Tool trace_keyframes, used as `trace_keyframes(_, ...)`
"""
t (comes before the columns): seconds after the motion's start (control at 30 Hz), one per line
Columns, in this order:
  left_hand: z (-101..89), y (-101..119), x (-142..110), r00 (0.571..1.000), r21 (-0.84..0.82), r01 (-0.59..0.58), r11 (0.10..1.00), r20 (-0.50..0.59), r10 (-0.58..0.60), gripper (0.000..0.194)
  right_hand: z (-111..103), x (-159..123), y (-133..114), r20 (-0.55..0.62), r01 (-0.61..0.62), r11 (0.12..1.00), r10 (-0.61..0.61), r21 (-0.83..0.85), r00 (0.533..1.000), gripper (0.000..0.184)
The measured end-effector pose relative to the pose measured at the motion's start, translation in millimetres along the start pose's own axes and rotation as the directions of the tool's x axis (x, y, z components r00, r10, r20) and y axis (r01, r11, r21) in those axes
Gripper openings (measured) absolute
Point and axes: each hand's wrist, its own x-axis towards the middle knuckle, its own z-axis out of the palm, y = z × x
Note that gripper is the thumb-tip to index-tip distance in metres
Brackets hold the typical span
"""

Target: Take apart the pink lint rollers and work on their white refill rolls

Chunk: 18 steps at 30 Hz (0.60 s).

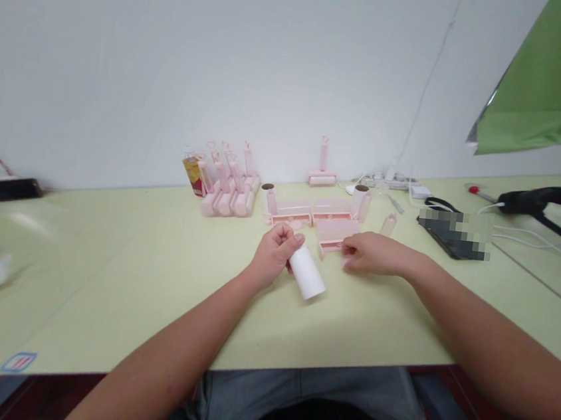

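Note:
My left hand (276, 253) is closed around one end of a white lint roller refill (308, 274), which slants toward me above the table. My right hand (373, 253) rests low with fingers pinched together; a bit of pink shows at their tips, but what they grip I cannot make out. Beside those fingers lies an opened pink lint roller cover (335, 234). Behind it sit more pink covers (293, 210). Two upright refills stand there, a left one (265, 198) and a right one (357, 201). A loose pink handle (388, 224) lies to the right.
Several assembled pink lint rollers (232, 195) stand at the back left beside a yellow-red package (194, 174). Another lint roller (322, 174) leans near the wall. Rightward are a phone (453, 236), cables and a black strapped device (547, 201). A dark phone (13, 189) lies far left.

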Motion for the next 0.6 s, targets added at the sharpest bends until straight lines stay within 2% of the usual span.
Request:
trace_keyframes(0.17, -1.2, -0.7, 1.1, 1.0, 0.004, -0.014, 1.0, -0.004, 0.014, 0.045, 9.2, 1.2, -3.4, 0.033, 0.016, 0.998, -0.014, -0.058, 0.999, 0.011)
trace_keyframes(0.33, -0.6, 0.2, 1.0, 1.0, 0.003, -0.01, 1.0, -0.028, 0.01, 0.046, 14.7, -0.7, -11.7, 0.01, 0.035, 0.996, -0.035, -0.077, 0.999, 0.012)
trace_keyframes(0.47, -0.5, 1.8, 0.7, 0.999, 0.007, 0.002, 1.0, -0.045, -0.002, 0.047, 11.9, -5.4, -19.1, -0.015, 0.114, 0.993, -0.114, -0.011, 0.993, 0.017)
trace_keyframes(0.6, -0.9, 2.4, 1.1, 0.997, 0.006, -0.008, 1.0, -0.077, 0.008, 0.047, 2.0, -9.5, -26.9, -0.05, 0.26, 0.961, -0.256, 0.092, 0.965, 0.029)
